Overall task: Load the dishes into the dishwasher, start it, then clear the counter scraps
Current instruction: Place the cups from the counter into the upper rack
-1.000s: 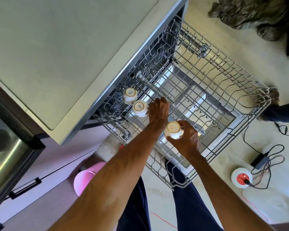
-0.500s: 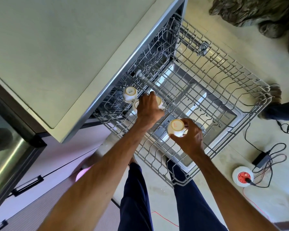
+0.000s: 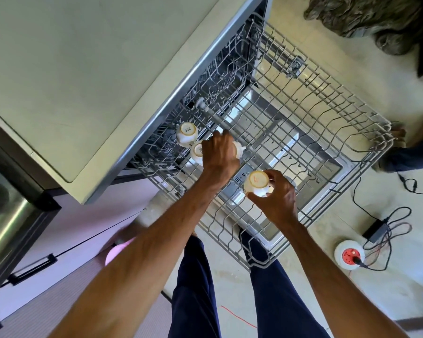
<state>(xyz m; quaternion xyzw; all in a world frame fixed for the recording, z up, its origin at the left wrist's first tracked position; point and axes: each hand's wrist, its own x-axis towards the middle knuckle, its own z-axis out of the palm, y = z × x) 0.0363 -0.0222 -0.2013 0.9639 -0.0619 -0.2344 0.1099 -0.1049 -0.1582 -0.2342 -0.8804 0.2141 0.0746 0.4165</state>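
A: Head view. Where are the dishes?

B: Grey wire rack (image 3: 327, 123), pulled out over the shiny steel dishwasher door (image 3: 274, 132). Two round white cups sit bottoms-up at its counter-side corner: first cup (image 3: 186, 133), and second cup (image 3: 197, 151) just beside it.

A: Left hand (image 3: 220, 154)?

B: Knuckles up, fingers curled down over a third cup (image 3: 238, 151) next to the second. Only a glossy white edge and the handle show.

A: Right hand (image 3: 276, 198)?

B: Fingers and thumb wrapped round a fourth cup (image 3: 255, 182), held upside down above the middle of the rack (pale ringed base faces the camera).

A: Anything else?

B: Smooth matte countertop (image 3: 83, 69), and a round white power strip (image 3: 349, 255) with cables on the speckled floor (image 3: 388, 289).
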